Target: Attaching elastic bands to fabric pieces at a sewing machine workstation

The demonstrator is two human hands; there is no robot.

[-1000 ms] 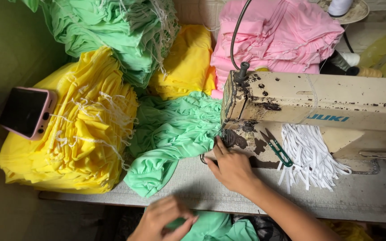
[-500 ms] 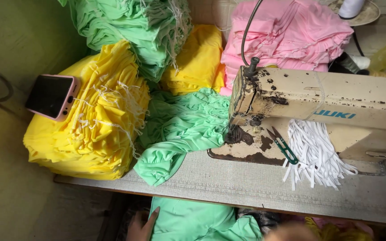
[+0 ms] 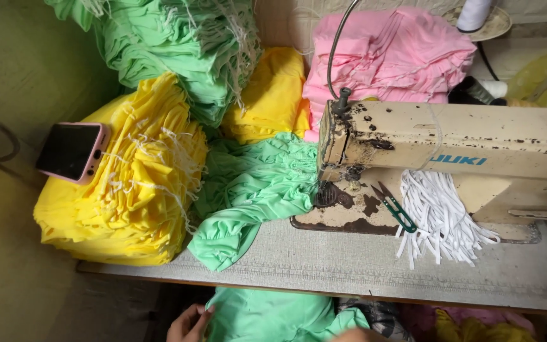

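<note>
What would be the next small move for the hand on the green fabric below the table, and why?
Probably lift the mint green fabric piece onto the grey table top, toward the worn cream sewing machine. The left hand touches its edge below the table, and the area before the needle lies bare.

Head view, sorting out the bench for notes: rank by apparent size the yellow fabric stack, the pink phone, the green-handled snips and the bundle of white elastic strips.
1. yellow fabric stack
2. bundle of white elastic strips
3. pink phone, though it lies higher, nearer the camera
4. green-handled snips
</note>
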